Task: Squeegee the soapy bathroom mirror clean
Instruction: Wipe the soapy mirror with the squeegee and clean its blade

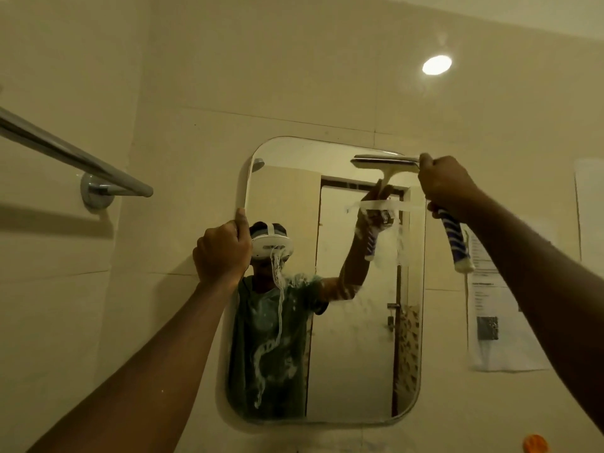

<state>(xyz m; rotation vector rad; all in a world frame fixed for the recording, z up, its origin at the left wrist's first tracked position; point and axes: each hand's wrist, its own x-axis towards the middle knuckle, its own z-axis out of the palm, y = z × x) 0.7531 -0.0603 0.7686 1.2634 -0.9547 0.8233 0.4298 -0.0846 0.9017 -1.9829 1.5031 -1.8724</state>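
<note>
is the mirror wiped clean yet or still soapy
Still soapy: white foam streaks run down the mirror centre, and the squeegee is only at the top edge.

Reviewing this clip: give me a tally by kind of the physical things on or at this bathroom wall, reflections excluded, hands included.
Hands: 2 (left hand on the mirror's edge, right hand gripping the squeegee)
Mirror: 1
Squeegee: 1
Towel rail: 1
Paper sheet on the wall: 1
Ceiling light: 1
Total: 7

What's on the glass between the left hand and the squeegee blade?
Head view: mostly cleared mirror between left hand and squeegee; soap streaks sit lower.
</note>
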